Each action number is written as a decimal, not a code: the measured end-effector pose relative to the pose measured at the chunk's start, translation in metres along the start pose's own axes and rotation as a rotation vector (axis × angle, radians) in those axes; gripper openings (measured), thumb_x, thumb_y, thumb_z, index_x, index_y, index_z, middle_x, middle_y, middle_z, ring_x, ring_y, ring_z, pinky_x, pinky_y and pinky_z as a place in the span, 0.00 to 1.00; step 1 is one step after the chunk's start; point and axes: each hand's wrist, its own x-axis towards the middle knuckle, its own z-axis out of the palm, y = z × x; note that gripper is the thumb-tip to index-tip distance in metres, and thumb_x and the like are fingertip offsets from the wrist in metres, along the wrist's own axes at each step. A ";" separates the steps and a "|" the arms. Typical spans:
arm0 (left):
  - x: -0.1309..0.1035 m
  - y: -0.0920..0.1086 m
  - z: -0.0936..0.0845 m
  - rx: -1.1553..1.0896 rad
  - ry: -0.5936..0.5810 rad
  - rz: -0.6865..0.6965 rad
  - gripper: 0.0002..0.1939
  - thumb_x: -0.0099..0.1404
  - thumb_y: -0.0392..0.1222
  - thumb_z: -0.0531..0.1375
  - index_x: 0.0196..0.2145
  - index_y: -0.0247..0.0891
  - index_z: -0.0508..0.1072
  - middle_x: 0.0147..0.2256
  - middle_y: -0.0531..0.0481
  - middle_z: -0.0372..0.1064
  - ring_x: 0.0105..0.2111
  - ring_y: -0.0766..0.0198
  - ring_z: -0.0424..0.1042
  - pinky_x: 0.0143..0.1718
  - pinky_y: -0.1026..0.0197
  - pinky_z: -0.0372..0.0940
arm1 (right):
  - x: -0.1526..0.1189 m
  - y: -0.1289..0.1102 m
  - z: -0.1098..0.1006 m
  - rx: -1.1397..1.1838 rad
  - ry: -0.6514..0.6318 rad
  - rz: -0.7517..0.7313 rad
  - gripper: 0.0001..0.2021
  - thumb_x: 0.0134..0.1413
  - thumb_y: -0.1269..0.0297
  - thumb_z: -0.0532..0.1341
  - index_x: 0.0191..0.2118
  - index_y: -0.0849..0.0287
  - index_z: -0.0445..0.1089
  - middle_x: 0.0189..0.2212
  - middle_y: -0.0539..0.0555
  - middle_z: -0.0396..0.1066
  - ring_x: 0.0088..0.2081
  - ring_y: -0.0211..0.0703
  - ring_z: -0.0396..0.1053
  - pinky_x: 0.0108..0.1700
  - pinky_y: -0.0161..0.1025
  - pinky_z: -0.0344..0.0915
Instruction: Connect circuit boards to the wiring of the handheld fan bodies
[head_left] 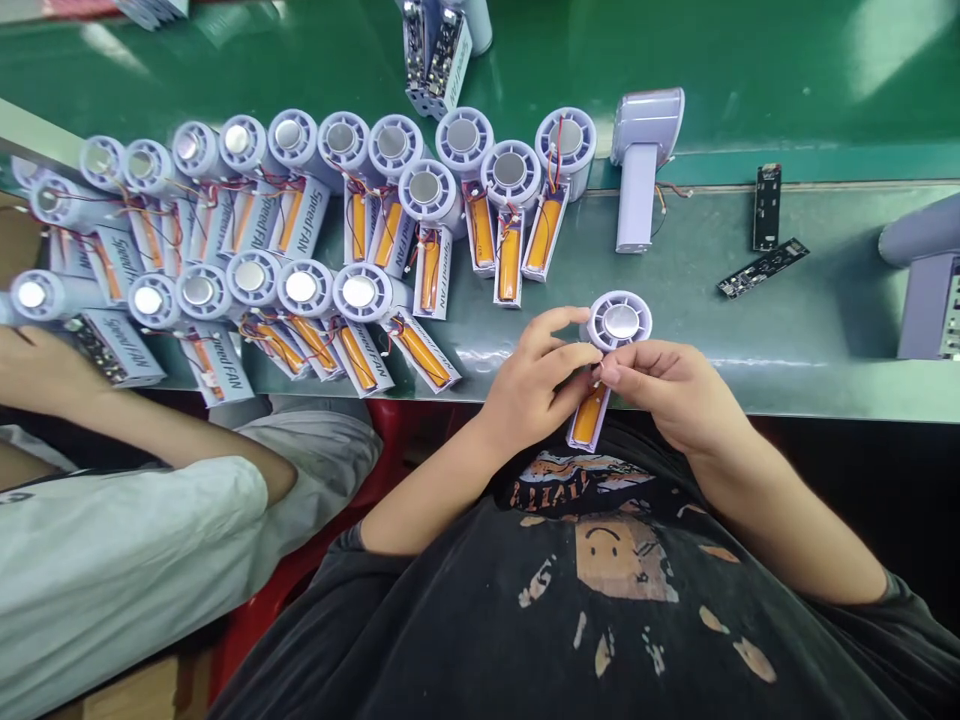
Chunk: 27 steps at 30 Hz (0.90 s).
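A lavender handheld fan (621, 321) lies at the bench's front edge, its round head with a silver disc away from me. Its open handle, pointing toward my body, shows an orange battery (589, 415). My left hand (534, 375) grips the fan from the left, fingers around the head and neck. At the neck, my right hand (660, 385) has thumb and index finger pinched together. A small white connector or wire end seems to sit at those fingertips, but most of it is hidden.
Several similar fans (345, 140) stand in rows on the left. One fan (641, 170) lies ahead, face away. Two black circuit boards (763, 268) rest at right, near another fan (926, 290). Upright fans with boards (439, 60) stand at the back. A co-worker's arm (135, 420) is at left.
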 end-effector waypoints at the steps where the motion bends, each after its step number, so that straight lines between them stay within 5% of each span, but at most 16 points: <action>1: 0.000 0.000 0.000 0.000 -0.006 0.006 0.07 0.69 0.37 0.58 0.45 0.44 0.67 0.56 0.45 0.63 0.50 0.58 0.71 0.49 0.49 0.70 | 0.000 -0.001 -0.002 0.110 -0.045 0.039 0.16 0.49 0.49 0.67 0.27 0.59 0.71 0.17 0.45 0.61 0.19 0.31 0.55 0.22 0.33 0.54; 4: 0.001 0.000 0.001 0.025 0.004 0.031 0.11 0.69 0.38 0.58 0.48 0.45 0.66 0.56 0.44 0.63 0.54 0.55 0.68 0.49 0.49 0.70 | -0.001 -0.001 -0.004 0.285 -0.120 0.129 0.18 0.48 0.47 0.68 0.30 0.59 0.72 0.13 0.40 0.50 0.16 0.29 0.45 0.19 0.32 0.45; 7: 0.001 -0.001 0.000 0.042 0.047 0.053 0.13 0.69 0.39 0.59 0.50 0.45 0.65 0.55 0.44 0.64 0.56 0.54 0.66 0.49 0.49 0.70 | -0.004 0.001 -0.003 0.249 -0.069 0.102 0.16 0.47 0.49 0.69 0.28 0.58 0.72 0.15 0.42 0.57 0.17 0.29 0.49 0.20 0.33 0.49; 12: 0.003 -0.001 -0.001 0.062 0.058 0.088 0.09 0.69 0.34 0.57 0.45 0.45 0.67 0.53 0.46 0.67 0.54 0.55 0.68 0.50 0.48 0.68 | -0.011 0.002 0.002 -0.248 0.127 -0.153 0.07 0.55 0.60 0.63 0.33 0.57 0.76 0.30 0.52 0.77 0.30 0.39 0.71 0.33 0.38 0.67; 19: 0.003 0.001 -0.004 0.035 0.041 0.127 0.13 0.67 0.33 0.57 0.48 0.44 0.68 0.55 0.43 0.65 0.53 0.56 0.68 0.47 0.52 0.70 | -0.011 0.006 0.005 -0.877 0.264 -0.651 0.09 0.60 0.67 0.57 0.32 0.58 0.74 0.23 0.51 0.72 0.25 0.38 0.66 0.28 0.37 0.61; 27: 0.002 0.003 -0.002 0.066 0.052 0.115 0.18 0.70 0.31 0.53 0.55 0.44 0.66 0.57 0.42 0.61 0.42 0.64 0.72 0.47 0.54 0.71 | 0.001 0.011 0.004 -0.737 0.411 -0.778 0.04 0.58 0.72 0.62 0.33 0.57 0.70 0.28 0.50 0.72 0.31 0.38 0.69 0.30 0.36 0.64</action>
